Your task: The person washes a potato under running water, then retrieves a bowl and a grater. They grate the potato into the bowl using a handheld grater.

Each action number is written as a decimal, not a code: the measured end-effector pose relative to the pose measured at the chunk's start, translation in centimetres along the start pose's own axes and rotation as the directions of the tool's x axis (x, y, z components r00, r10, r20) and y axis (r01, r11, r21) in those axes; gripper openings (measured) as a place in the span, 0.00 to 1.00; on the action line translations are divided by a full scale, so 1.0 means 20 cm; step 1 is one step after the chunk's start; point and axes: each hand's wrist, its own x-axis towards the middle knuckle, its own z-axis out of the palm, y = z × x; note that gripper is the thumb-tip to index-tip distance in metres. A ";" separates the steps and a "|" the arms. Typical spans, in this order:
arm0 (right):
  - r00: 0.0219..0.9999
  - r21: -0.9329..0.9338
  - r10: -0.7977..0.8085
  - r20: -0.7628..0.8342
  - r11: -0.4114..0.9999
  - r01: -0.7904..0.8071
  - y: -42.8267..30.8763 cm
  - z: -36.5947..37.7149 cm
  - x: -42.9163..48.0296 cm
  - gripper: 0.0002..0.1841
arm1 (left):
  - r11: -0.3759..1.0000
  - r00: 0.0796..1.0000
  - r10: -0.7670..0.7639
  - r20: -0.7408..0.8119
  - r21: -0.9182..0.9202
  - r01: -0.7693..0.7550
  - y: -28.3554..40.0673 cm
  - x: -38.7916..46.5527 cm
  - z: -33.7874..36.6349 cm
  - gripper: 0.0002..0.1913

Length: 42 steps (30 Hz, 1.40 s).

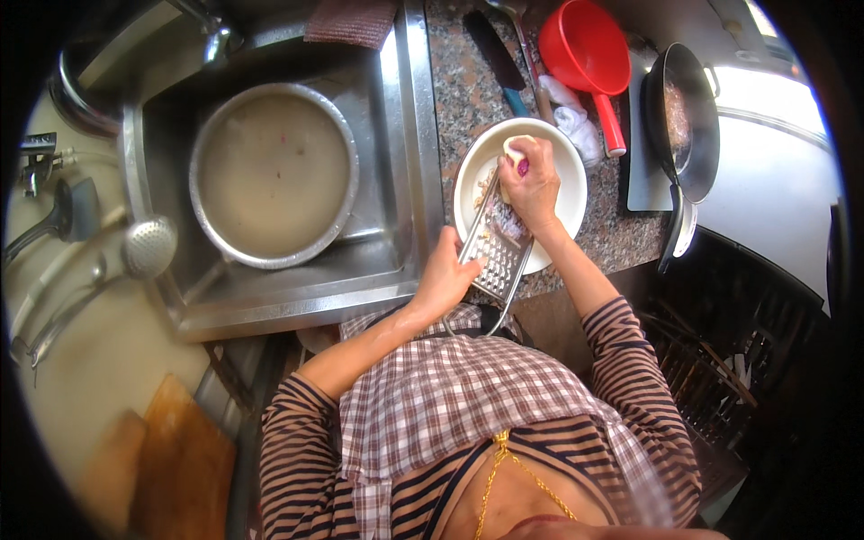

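My left hand (449,273) grips the lower side of a flat metal grater (496,260), whose wire handle reaches down to the checked apron. The grater slopes across a white bowl (574,196), its upper end inside the rim. In my right hand (533,185) is a pale piece of root vegetable (511,150) with a purple patch, at the grater's upper part. Pale, purplish shreds (507,219) cling to the grater's face. Light brownish bits (484,187) lie in the bowl beside it. My right fingers partly hide the vegetable piece.
Left of the bowl, a metal basin (196,175) of cloudy water sits in a steel sink (378,223). Beyond the bowl lie a dark-bladed knife (496,54) and a red dipper (587,50). A frying pan (702,142) stands at right, its handle pointing towards me.
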 end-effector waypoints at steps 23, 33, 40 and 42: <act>0.941 0.262 0.061 0.333 0.953 -0.155 0.18 -0.05 0.08 0.26 | 0.995 0.999 -0.002 -0.053 -0.095 -0.003 -0.06 0.01 0.02 0.18; 0.640 0.346 0.111 0.761 0.764 -0.545 0.33 -0.32 0.22 0.34 | 0.994 0.997 -0.075 -0.017 -0.082 0.074 -0.05 0.03 0.03 0.20; 0.786 0.589 0.118 0.607 0.597 -0.545 0.34 -0.16 0.09 0.30 | 0.994 0.995 -0.097 0.011 -0.057 0.098 -0.10 0.07 0.01 0.21; 0.769 0.592 0.128 0.627 0.563 -0.577 0.33 -0.16 0.09 0.30 | 0.994 0.995 -0.098 -0.004 -0.050 0.097 -0.11 0.07 0.01 0.21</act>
